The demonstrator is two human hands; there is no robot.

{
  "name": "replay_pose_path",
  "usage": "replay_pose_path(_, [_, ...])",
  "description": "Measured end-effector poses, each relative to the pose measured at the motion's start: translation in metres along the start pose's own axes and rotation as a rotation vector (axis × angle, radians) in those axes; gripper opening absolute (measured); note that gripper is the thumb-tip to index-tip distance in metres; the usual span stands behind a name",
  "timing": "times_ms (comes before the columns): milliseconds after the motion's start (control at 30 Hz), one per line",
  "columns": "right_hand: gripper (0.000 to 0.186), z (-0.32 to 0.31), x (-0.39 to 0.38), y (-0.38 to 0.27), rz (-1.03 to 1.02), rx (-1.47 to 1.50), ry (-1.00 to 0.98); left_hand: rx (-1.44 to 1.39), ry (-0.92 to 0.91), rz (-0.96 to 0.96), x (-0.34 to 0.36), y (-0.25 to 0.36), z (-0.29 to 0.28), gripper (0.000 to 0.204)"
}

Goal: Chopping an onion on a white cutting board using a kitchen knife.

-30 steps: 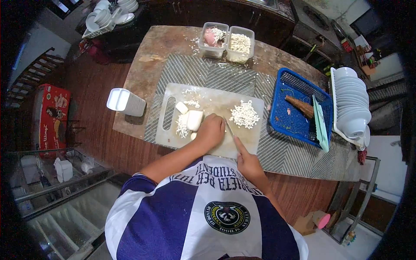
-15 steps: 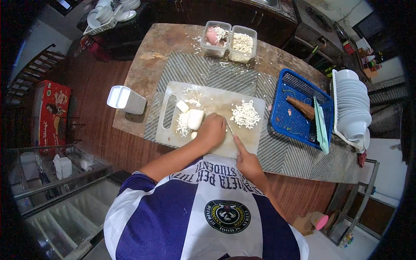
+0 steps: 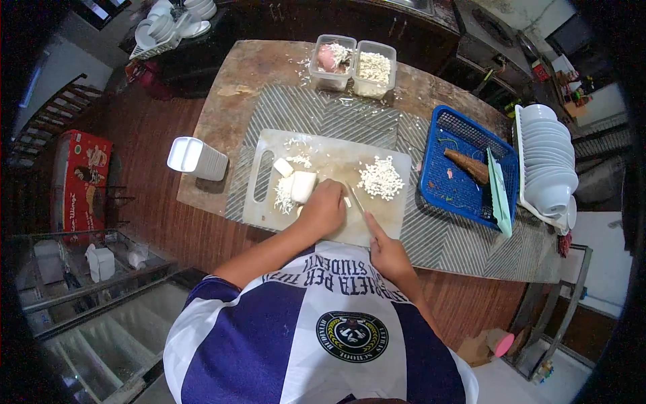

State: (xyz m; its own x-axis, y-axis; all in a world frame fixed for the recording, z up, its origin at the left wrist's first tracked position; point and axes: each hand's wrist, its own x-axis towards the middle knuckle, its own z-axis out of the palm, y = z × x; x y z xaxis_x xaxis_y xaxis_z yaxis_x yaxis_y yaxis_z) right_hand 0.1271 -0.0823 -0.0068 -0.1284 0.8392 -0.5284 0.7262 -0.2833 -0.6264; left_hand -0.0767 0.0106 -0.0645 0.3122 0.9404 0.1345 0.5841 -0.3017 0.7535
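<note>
1. Right hand [image 3: 390, 256] is closed round the knife [image 3: 358, 199], above the board [image 3: 333, 149].
2. Left hand [image 3: 326, 207] curls beside it; its hold, I cannot tell.
3. White block [image 3: 303, 186] lies near left hand.

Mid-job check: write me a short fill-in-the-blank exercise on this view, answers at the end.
The right hand grips a ____.
The mesh basket to the right of the cutting board is ____ in colour.
Beyond the cutting board stand ____ clear containers.
The pile of diced white pieces lies to the ____ of the left hand.

Missing words: knife; blue; two; right.
</note>
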Motion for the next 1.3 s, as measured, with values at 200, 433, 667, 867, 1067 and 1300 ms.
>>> replay_pose_path(200, [0.066,0.002,0.004,0.006,0.017,0.047,0.146,0.126,-0.115,0.007,0.001,0.022,-0.011,0.025])
replay_pose_path(433, [0.065,0.0,-0.002,-0.003,0.044,0.013,0.139,0.197,-0.116,0.055,0.003,0.019,-0.007,0.011])
replay_pose_path(667, [0.066,0.002,-0.001,0.003,-0.013,0.02,0.152,0.154,-0.043,-0.003,0.005,0.006,0.004,0.014])
replay_pose_path(867, [0.068,0.004,0.002,0.004,-0.047,-0.003,0.087,0.192,-0.006,0.004,0.01,0.006,0.011,0.008])
replay_pose_path(1067, [0.072,0.004,0.004,0.004,-0.052,-0.024,0.043,0.159,-0.002,-0.029,0.009,0.006,0.008,0.011])
replay_pose_path(1300, [0.074,0.005,0.004,0.008,-0.078,-0.047,0.06,0.196,-0.064,-0.045,0.007,0.014,-0.002,0.016])
